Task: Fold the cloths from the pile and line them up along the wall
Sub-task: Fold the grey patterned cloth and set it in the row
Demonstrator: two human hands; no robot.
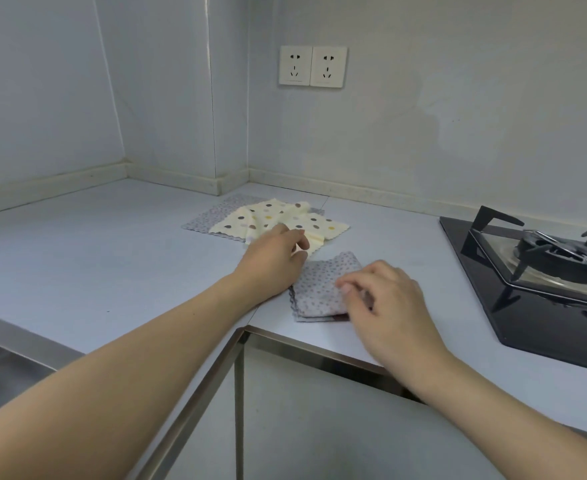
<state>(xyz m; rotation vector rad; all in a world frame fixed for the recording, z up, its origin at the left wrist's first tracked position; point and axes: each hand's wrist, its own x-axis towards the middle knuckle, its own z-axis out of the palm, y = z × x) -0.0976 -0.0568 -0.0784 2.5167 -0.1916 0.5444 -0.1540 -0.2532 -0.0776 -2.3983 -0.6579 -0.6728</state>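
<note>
Near the counter's (112, 237) front edge, just left of the hob (534, 271), lay a grey cloth (323, 285) already folded small. Right hand (389, 306) rested on its right side, fingers curled and pinching the top layers. Left hand (274, 261) reached past it toward the back wall, fingers curled onto the near corner of a cream spotted cloth (278, 220); whether that corner was actually gripped could not be told.

Pile sat toward the back corner of the counter: the cream cloth, rumpled, lay on top of a flat grey one (202, 218). No folded cloth stood along the wall yet.

Judgement: the grey cloth's fold was being finished while the next cloth was being fetched; task at an early stage.

Notes for doing this step well:
- press the grey fold flat before letting go, since the scalloped edges at its near side looked slightly stepped
- draw the cream cloth by one corner only, so the grey one beneath stays put
- keep all cloths off the hob
- set the folded cloth square against the wall strip, leaving room beside it for the rest.
</note>
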